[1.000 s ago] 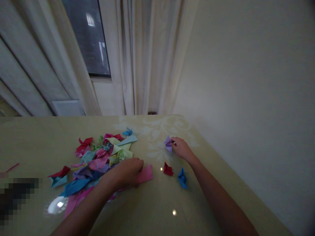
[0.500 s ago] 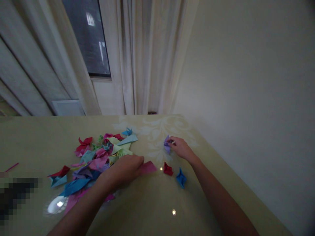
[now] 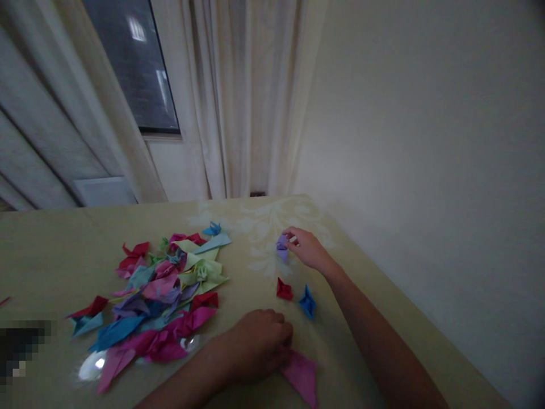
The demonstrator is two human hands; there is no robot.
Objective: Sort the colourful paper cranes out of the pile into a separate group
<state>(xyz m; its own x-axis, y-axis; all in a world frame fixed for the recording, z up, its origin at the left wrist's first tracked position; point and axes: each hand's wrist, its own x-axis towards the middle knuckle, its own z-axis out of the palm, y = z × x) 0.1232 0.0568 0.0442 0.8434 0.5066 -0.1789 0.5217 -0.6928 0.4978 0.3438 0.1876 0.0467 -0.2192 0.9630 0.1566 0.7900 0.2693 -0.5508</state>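
Note:
A pink folded paper piece (image 3: 301, 375) is pinched in my left hand (image 3: 261, 343), low over the near part of the table; my fingers hide one end of it. Farther back, my right hand (image 3: 307, 247) grips a small purple origami piece (image 3: 281, 248) between thumb and fingertips at the tabletop. Between the two hands lie a small red origami piece (image 3: 284, 289) and a blue pointed one (image 3: 307, 303). Left of my hands spreads a heap of folded papers (image 3: 162, 284) in pink, red, green, blue and purple.
The glossy cream table (image 3: 238, 255) carries a pale floral pattern and light reflections. A wall (image 3: 426, 142) runs along its right edge. Curtains (image 3: 238, 102) and a dark window (image 3: 136, 68) stand behind. A blurred dark patch (image 3: 21, 352) sits at the left edge.
My left hand has come nearer and to the right with the pink paper, baring more of the heap. My right hand stays at the purple piece. The view has shifted slightly right.

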